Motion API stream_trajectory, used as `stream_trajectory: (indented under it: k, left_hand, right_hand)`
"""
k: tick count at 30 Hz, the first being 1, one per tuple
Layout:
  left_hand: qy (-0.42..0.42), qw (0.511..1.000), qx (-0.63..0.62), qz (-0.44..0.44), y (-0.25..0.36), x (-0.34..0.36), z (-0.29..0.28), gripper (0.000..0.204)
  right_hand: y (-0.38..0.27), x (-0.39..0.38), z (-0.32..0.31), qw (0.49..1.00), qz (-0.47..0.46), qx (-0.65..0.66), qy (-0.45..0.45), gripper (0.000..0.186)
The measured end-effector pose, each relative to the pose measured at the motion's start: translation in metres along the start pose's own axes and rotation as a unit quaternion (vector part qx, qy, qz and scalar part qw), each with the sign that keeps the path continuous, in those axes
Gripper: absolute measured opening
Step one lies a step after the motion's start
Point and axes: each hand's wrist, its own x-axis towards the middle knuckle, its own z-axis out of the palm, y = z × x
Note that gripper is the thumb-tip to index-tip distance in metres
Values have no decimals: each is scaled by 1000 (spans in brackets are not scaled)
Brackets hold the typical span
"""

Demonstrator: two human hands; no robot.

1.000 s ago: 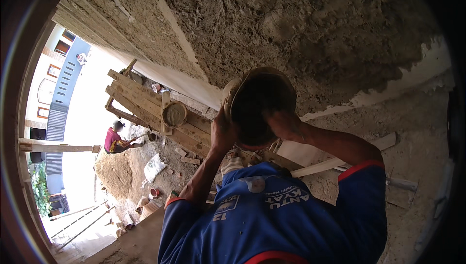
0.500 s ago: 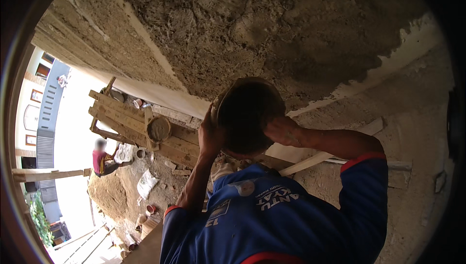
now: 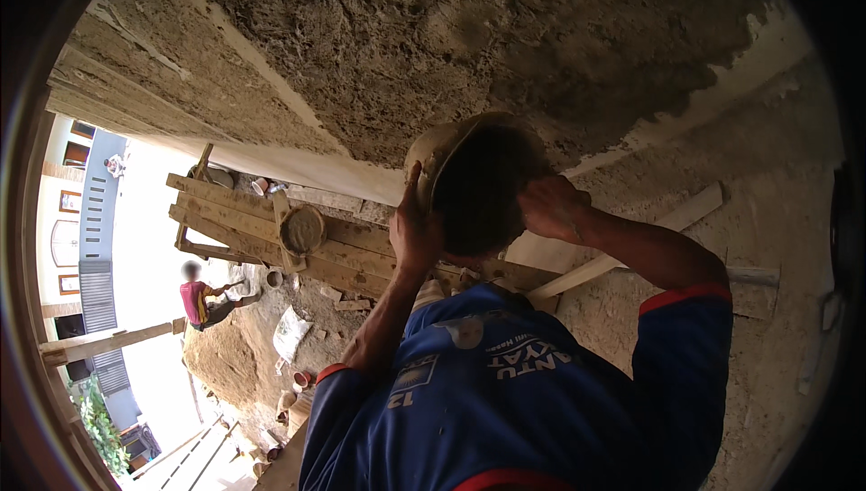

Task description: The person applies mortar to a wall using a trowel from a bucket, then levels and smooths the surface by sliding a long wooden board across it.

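A dark, mortar-crusted bucket [image 3: 433, 155] is tilted in front of my chest, close below the wet plaster. My left hand [image 3: 417, 235] grips it at the left side, with the thumb and fingers on its rim. At the right of the opening, my right hand [image 3: 554, 209] is closed in a fist over the edge. Whatever its fingers hold is lost in the bucket's shadow. The inside of the bucket is too dark to make out. Rough, damp grey plaster [image 3: 379, 49] covers the wall beyond the bucket.
Wooden scaffold planks [image 3: 234, 214] lie below to the left, bearing a second bucket [image 3: 282, 231] of grey mortar. A person [image 3: 195, 301] crouches by a sand heap [image 3: 221, 354] on the ground. A slanting timber [image 3: 667, 225] stands to my right.
The bucket has swung up and to the right, tilting more on its side. Both my hands have moved with it, the right one shifting toward its outer edge.
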Motion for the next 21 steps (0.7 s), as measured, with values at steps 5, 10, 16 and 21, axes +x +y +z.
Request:
stream_trajectory:
  k: [5, 10, 16, 21]
  left_hand:
    - [-15, 999, -24, -26, 8, 2, 7, 67]
    - [-47, 993, 75, -72, 5, -3, 20, 70]
    - [8, 997, -80, -13, -11, 5, 7, 68]
    - [-16, 993, -103, -57, -21, 5, 7, 67]
  right_hand:
    - [-9, -8, 35, 962, 77, 261, 26, 27]
    - [-39, 16, 80, 908, 116, 402, 16, 38]
    - [-33, 0, 70, 880, 93, 436, 165, 43]
    - [-18, -12, 45, 902, 132, 391, 123, 38]
